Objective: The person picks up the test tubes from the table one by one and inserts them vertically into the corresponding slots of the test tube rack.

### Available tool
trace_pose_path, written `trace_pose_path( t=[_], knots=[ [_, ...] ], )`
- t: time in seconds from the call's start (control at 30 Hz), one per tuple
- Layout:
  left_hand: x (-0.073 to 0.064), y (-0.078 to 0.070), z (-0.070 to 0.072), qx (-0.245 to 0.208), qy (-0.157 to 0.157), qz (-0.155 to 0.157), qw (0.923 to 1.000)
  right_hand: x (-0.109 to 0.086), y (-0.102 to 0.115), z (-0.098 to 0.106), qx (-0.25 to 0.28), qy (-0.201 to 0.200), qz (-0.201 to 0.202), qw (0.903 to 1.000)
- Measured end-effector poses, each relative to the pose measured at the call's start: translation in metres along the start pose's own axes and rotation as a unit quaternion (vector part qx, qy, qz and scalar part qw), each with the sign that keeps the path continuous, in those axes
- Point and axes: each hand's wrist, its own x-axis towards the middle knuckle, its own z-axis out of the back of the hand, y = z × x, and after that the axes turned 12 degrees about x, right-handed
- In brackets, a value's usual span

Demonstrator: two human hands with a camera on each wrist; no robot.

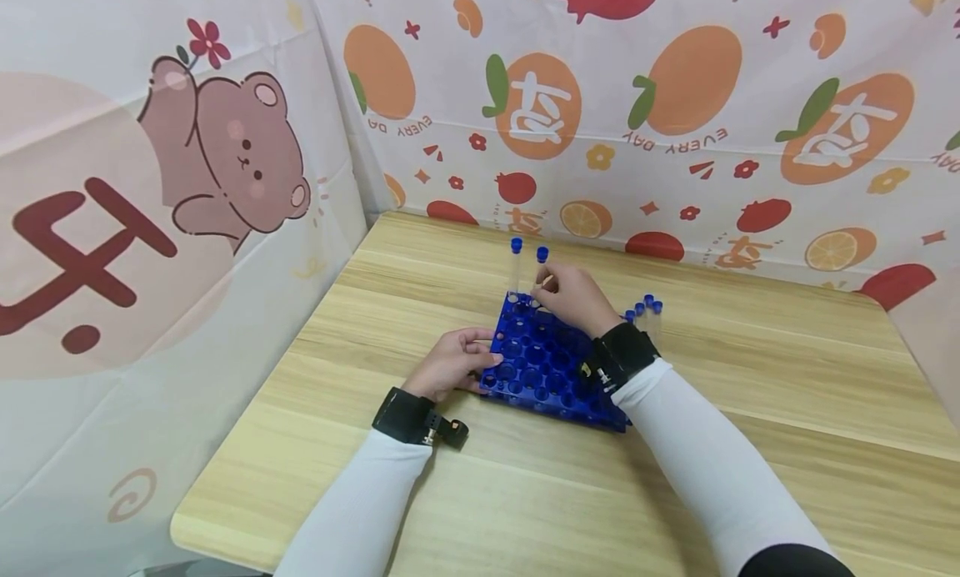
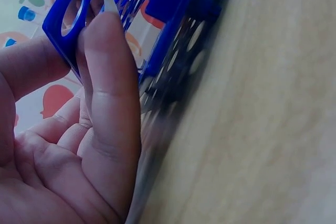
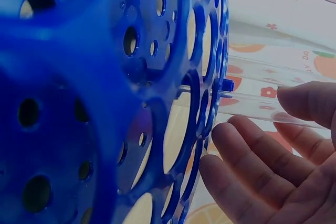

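A blue test tube rack (image 1: 551,406) with many round holes stands on the table. My left hand (image 1: 450,362) grips its left edge, thumb on top and fingers at the side; in the left wrist view the thumb (image 2: 107,77) lies against the blue frame. At the rack's far left corner, a clear test tube (image 1: 515,270) with a blue cap stands upright. Beside it my right hand (image 1: 576,298) holds a second blue-capped test tube (image 1: 542,254) between thumb and fingers, over the far row. The right wrist view shows this clear tube (image 3: 252,99) between thumb and fingers.
Several blue-capped tubes (image 1: 649,303) stand at the rack's right side, partly hidden behind my right wrist. The wooden table (image 1: 750,360) meets a fruit-printed cloth (image 1: 450,143) at the back and a bear-printed cloth (image 1: 247,168) on the left.
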Motion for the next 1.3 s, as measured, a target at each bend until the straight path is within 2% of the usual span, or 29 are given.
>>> trace_pose_path(
  t=[0.6,1.03,1.3],
  knots=[
    [-0.0006,0.0001,0.0014,0.001,0.01,-0.002,1.0,0.0087,-0.0016,-0.002,-0.039,0.01,-0.017,0.9991],
    [0.0034,0.0043,0.0021,0.035,0.011,-0.004,0.9993,0.0098,0.0006,-0.0013,-0.059,0.012,-0.017,0.9981],
    [0.0043,0.0047,-0.0003,0.039,0.009,-0.002,0.9992,0.0084,0.0004,-0.0003,-0.057,0.021,-0.026,0.9978]
  ],
)
